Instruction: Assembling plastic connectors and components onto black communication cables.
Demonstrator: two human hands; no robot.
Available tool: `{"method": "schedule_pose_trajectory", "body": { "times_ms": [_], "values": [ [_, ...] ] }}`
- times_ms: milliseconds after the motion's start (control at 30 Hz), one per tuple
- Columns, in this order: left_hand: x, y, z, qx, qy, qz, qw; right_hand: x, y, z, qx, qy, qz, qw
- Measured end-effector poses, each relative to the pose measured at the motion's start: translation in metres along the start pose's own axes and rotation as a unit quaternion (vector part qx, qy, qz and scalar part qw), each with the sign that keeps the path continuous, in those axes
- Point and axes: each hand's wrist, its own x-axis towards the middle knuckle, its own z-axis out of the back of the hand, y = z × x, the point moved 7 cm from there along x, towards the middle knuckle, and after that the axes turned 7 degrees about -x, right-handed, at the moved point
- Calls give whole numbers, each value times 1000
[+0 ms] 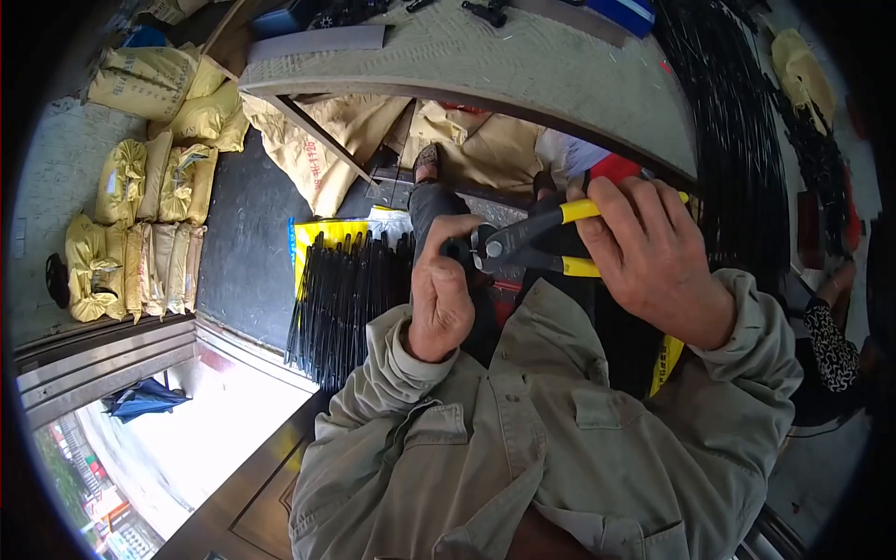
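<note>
In front of my chest, my left hand (439,303) is closed around a small black piece (455,250), its dark round end showing beside the thumb. The fingers hide most of that piece. My right hand (653,254) grips a pair of cutting pliers (511,245) with black and yellow handles. The handles stand apart, one above the other. Their jaws point left and meet the black piece at my left hand; whether they bite into it I cannot make out. Just left of my left forearm lies a bundle of thin black rods (345,294) on yellow and white sheeting.
A grey-topped table (485,61) spans the far side, with dark tools on it. Long black strands (728,140) hang at its right end. Filled tan sacks (154,187) are stacked at left. Another person's patterned sleeve (831,350) shows at far right. A bright doorway opens lower left.
</note>
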Motion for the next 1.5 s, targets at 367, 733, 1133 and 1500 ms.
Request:
{"method": "schedule_pose_trajectory", "body": {
  "times_ms": [367,733,1133,1500],
  "values": [
    [-9,25,9,18,-9,58,998,-11,12,-46,305,28,24,952],
    [1,4,-18,-58,25,53,997,-44,4,-45,795,253,15,552],
    [-5,-17,-24,-45,26,-24,998,-56,2,-30,839,221,-6,498],
    [-4,-22,-26,-51,55,-61,995,-50,3,-29,832,204,-5,516]
  ]
}}
